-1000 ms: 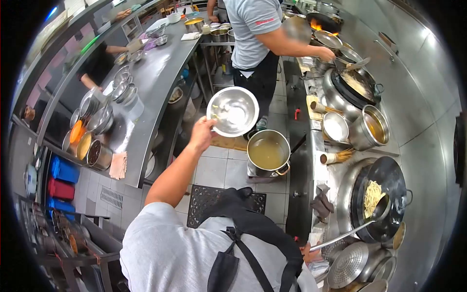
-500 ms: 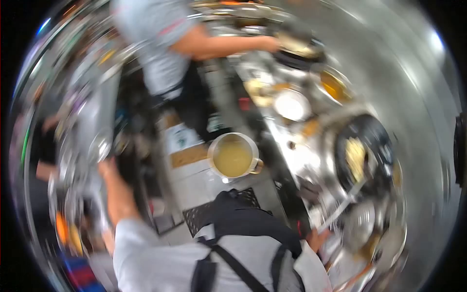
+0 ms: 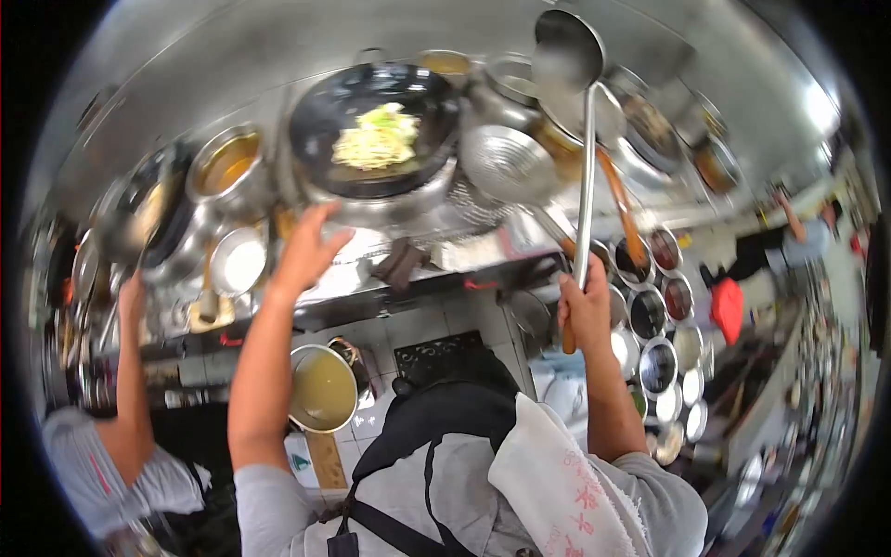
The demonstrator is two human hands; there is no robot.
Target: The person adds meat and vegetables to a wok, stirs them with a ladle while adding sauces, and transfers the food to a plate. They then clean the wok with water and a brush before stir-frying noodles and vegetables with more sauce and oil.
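Observation:
In my right hand (image 3: 587, 311) is a long-handled ladle (image 3: 587, 176), gripped near its wooden end and raised upright, its dark bowl high at the top of the view. My left hand (image 3: 311, 249) holds nothing; its fingers are apart, just short of the front of a black wok (image 3: 320, 139). Pale noodles (image 3: 371, 147) topped with light green pieces lie in the wok. Right of the wok, a perforated strainer (image 3: 508, 162) rests on the stove with its handle toward me.
A pot of amber liquid (image 3: 225, 162) and a white bowl (image 3: 238, 262) stand left of the wok. Several seasoning containers (image 3: 659, 365) crowd the right. A pot of cloudy liquid (image 3: 323, 390) is low at left. A co-worker's arm (image 3: 133, 371) reaches the stove at far left.
My body has turned to face the wok. My left hand has come from the opposite counter toward the stove. The ladle has been lifted out of the wok in my right hand.

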